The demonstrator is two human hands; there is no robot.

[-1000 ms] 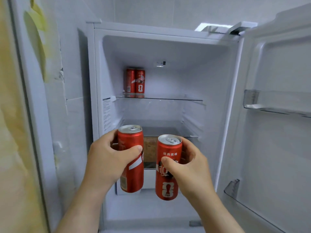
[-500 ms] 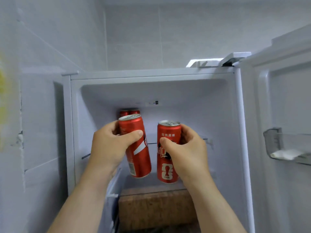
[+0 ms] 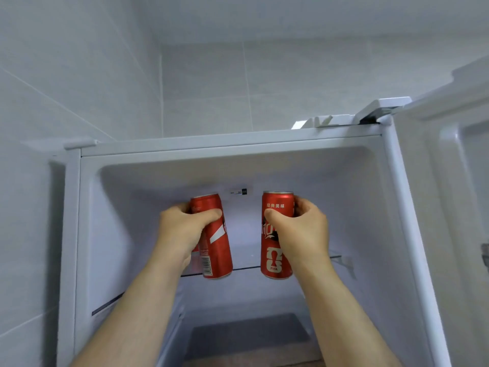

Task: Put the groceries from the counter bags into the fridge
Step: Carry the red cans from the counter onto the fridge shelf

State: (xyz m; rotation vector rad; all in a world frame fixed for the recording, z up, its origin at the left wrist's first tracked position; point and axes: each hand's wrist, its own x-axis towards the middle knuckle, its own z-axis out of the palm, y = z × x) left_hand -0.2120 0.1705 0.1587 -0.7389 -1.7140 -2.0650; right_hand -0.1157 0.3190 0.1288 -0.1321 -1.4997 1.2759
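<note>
Inside the open white fridge (image 3: 230,147), my left hand (image 3: 182,231) grips a tall red soda can (image 3: 215,250), tilted slightly, its base at the front edge of the top glass shelf (image 3: 246,267). My right hand (image 3: 301,234) grips a second red can (image 3: 274,258), held upright at the same shelf edge. A sliver of another red can (image 3: 195,249) shows behind my left hand; the cans at the back of the shelf are otherwise hidden.
The fridge door (image 3: 455,207) stands open at the right. Tiled walls (image 3: 79,75) close in on the left and behind. A lower shelf with a dark surface (image 3: 248,335) lies beneath my arms.
Both hands have lifted the cans up and forward into the top compartment, and have moved apart. My view has tilted upward.
</note>
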